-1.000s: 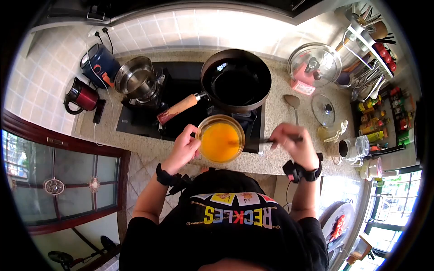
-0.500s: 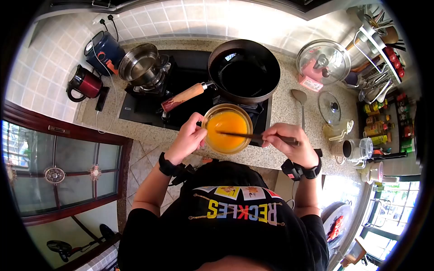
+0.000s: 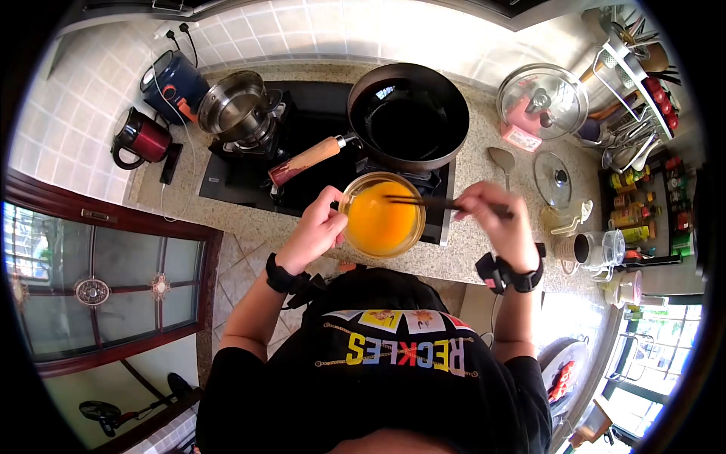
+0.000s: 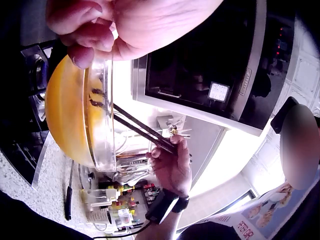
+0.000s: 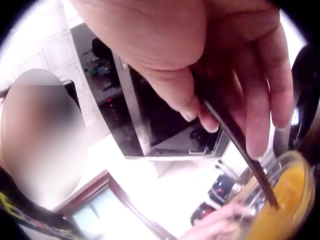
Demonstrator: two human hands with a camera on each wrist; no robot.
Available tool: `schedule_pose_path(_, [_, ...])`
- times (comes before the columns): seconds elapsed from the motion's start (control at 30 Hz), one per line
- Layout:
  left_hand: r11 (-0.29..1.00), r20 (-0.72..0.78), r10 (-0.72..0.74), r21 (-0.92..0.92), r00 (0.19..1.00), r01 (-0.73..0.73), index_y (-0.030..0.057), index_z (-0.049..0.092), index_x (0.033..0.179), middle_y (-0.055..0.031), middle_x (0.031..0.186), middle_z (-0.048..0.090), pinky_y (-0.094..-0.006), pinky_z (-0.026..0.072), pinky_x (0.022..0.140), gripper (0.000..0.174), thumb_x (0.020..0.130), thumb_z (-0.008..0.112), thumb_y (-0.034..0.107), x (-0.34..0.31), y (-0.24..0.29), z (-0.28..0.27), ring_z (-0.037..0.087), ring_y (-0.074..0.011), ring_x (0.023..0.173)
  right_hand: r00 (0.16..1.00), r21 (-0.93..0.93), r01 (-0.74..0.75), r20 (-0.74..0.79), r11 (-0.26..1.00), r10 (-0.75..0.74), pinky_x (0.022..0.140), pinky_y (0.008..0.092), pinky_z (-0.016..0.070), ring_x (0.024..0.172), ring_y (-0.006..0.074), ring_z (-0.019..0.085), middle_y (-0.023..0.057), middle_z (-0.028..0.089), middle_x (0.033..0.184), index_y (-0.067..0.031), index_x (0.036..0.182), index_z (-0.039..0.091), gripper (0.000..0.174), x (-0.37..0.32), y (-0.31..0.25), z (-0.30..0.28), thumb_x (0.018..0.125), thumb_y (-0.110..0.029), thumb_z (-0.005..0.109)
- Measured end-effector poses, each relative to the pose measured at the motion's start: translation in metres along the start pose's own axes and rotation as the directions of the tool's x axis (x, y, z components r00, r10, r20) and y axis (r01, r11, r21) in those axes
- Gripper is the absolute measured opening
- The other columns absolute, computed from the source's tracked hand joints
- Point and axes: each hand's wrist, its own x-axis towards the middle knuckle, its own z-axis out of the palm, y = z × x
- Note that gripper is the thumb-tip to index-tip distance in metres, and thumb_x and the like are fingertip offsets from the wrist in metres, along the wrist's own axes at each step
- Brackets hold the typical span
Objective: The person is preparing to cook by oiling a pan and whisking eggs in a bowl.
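Observation:
My left hand point(image 3: 314, 233) grips the side of a clear glass bowl point(image 4: 106, 155), thumb and fingers at its rim. Beaten egg point(image 3: 378, 227), orange-yellow liquid, fills much of the bowl, which is held in front of the stove's near edge. From the right, my right hand point(image 3: 501, 225) holds a pair of dark chopsticks point(image 3: 435, 202) between thumb and fingers. Their tips reach into the egg toward the bowl's far side. In the right wrist view the chopsticks point(image 5: 235, 134) slant down from the fingers over the glass rim.
A dark wok point(image 3: 408, 121) with a wooden handle point(image 3: 314, 157) sits on the stove just beyond the bowl. Left of it is a steel pot point(image 3: 231, 110). A spatula point(image 3: 501, 159), a glass lid point(image 3: 552, 179) and a larger lid point(image 3: 560, 87) are at the right.
The chopsticks have swept through the egg, their tips now farther from my body and more to the right than half a second ago. My left hand keeps its grip on the bowl.

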Motion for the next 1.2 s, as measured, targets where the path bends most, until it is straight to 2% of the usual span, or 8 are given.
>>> schedule_pose_path(0.07, [1.0, -0.002, 0.001, -0.002, 1.0, -0.001, 0.008, 0.045, 0.104, 0.0004, 0.06, 0.051, -0.0202, 0.0366, 0.04, 0.015, 0.09, 0.048, 0.002, 0.001, -0.002, -0.001, 0.051, -0.006, 0.047, 0.958, -0.018, 0.127, 0.259, 0.992, -0.118, 0.065, 0.024, 0.0508, 0.071, 0.0142, 0.065, 0.009, 0.064, 0.08, 0.0083, 0.091, 0.062, 0.008, -0.003, -0.003, 0.003, 0.089, 0.0, 0.061])
schedule_pose_path(0.27, [1.0, -0.004, 0.02, -0.01, 1.0, -0.02, 0.0078, 0.045, 0.104, 0.0003, 0.06, 0.051, -0.02, 0.0361, 0.04, 0.016, 0.09, 0.048, 0.002, 0.002, -0.006, 0.0, 0.051, -0.0059, 0.047, 1.0, -0.019, -0.007, 0.001, 1.0, 0.007, 0.066, 0.0247, 0.0508, 0.074, 0.0126, 0.065, 0.008, 0.063, 0.08, 0.0078, 0.09, 0.061, 0.01, 0.001, -0.002, -0.008, 0.091, -0.002, 0.058])
schedule_pose_path(0.37, [1.0, -0.005, 0.015, -0.025, 1.0, -0.015, 0.0075, 0.045, 0.104, -0.0002, 0.06, 0.052, -0.0199, 0.0363, 0.039, 0.016, 0.089, 0.049, 0.002, 0.002, -0.004, 0.0, 0.052, -0.0061, 0.047, 0.94, -0.048, 0.163, 0.31, 0.986, -0.14, 0.068, 0.0256, 0.0514, 0.076, 0.013, 0.065, 0.008, 0.063, 0.08, 0.0078, 0.089, 0.06, 0.01, -0.003, -0.005, -0.001, 0.091, 0.0, 0.055])
schedule_pose_path(0.53, [1.0, -0.018, 0.028, 0.01, 0.999, -0.028, 0.0076, 0.045, 0.104, -0.0007, 0.061, 0.053, -0.0198, 0.0364, 0.039, 0.017, 0.089, 0.049, 0.002, 0.004, -0.009, -0.001, 0.052, -0.0062, 0.047, 0.998, -0.026, -0.053, 0.012, 0.998, 0.054, 0.07, 0.0254, 0.052, 0.074, 0.0135, 0.065, 0.0075, 0.063, 0.08, 0.0082, 0.09, 0.06, 0.008, 0.0, -0.004, -0.017, 0.09, 0.002, 0.054])
schedule_pose_path(0.73, [0.999, -0.042, 0.015, -0.035, 0.999, -0.016, 0.0073, 0.045, 0.104, -0.0006, 0.06, 0.053, -0.0194, 0.0364, 0.039, 0.016, 0.089, 0.049, 0.002, 0.004, -0.002, 0.001, 0.051, -0.0061, 0.047, 0.949, -0.055, 0.043, 0.316, 0.998, -0.023, 0.068, 0.0254, 0.0519, 0.074, 0.0166, 0.067, 0.0091, 0.064, 0.083, 0.0081, 0.09, 0.061, 0.006, -0.004, -0.013, -0.014, 0.088, 0.004, 0.057])
schedule_pose_path(0.87, [1.0, -0.039, 0.015, -0.026, 0.999, -0.016, 0.007, 0.045, 0.103, -0.0007, 0.061, 0.053, -0.0195, 0.0368, 0.039, 0.016, 0.089, 0.049, 0.002, 0.004, 0.0, 0.001, 0.051, -0.006, 0.047, 1.0, -0.018, -0.006, -0.005, 1.0, 0.006, 0.067, 0.0247, 0.0508, 0.073, 0.0154, 0.066, 0.0084, 0.063, 0.082, 0.0074, 0.092, 0.061, 0.008, 0.001, -0.002, -0.016, 0.09, 0.001, 0.057])
schedule_pose_path(0.97, [0.999, -0.043, 0.015, -0.028, 0.999, -0.017, 0.0069, 0.045, 0.103, -0.0005, 0.06, 0.053, -0.0196, 0.0369, 0.039, 0.016, 0.088, 0.049, 0.002, 0.004, 0.001, 0.003, 0.052, -0.0059, 0.047, 0.925, -0.078, 0.254, 0.311, 0.964, -0.218, 0.067, 0.0252, 0.0505, 0.072, 0.0153, 0.065, 0.008, 0.063, 0.081, 0.0067, 0.093, 0.062, 0.009, 0.0, -0.004, -0.005, 0.09, 0.0, 0.057])
schedule_pose_path(1.2, [1.0, -0.043, 0.014, -0.019, 0.999, -0.015, 0.0064, 0.045, 0.104, -0.0008, 0.06, 0.053, -0.0197, 0.0376, 0.04, 0.017, 0.088, 0.048, 0.002, 0.001, 0.005, 0.006, 0.052, -0.0063, 0.047, 0.995, 0.016, 0.085, 0.046, 0.996, -0.086, 0.067, 0.0242, 0.0506, 0.072, 0.0149, 0.065, 0.0086, 0.063, 0.082, 0.0073, 0.092, 0.062, 0.009, 0.002, 0.003, -0.014, 0.09, 0.0, 0.057])
